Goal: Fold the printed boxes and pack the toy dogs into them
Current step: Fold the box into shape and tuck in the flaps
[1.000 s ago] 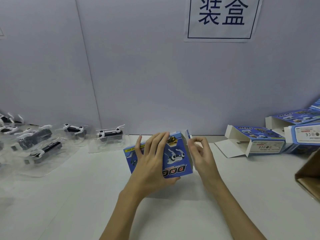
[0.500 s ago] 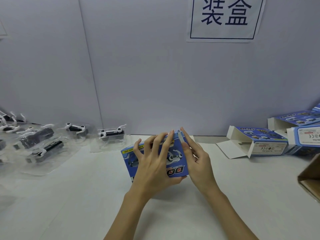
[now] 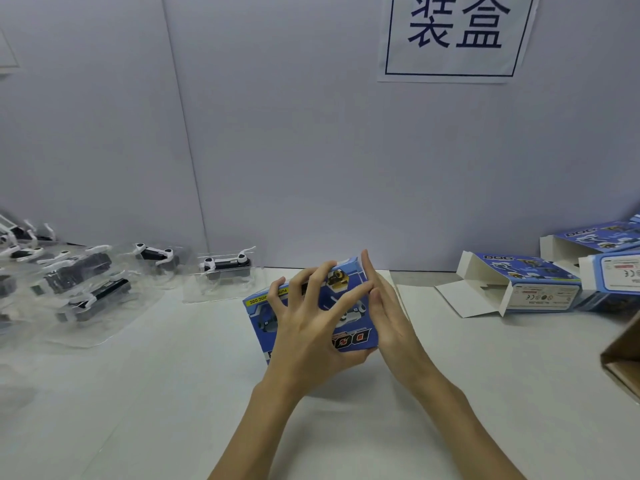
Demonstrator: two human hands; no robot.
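Printed box (image 3: 349,306) seemingly clasped between hands (image 3: 346,327)

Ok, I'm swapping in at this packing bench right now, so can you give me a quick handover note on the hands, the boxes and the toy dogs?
Left hand: fingers curled over the blue printed cardboard box, gripping it.
Right hand: fingers straight, pressing flat against the box's right end.
Whether a dog is inside cannot be seen.
Bagged black-and-white toy dogs lie at the left on the white table, unpacked.
Open blue box with white flaps and others lie at the right.
Left: finish closing this box, then fold and fill the rest.
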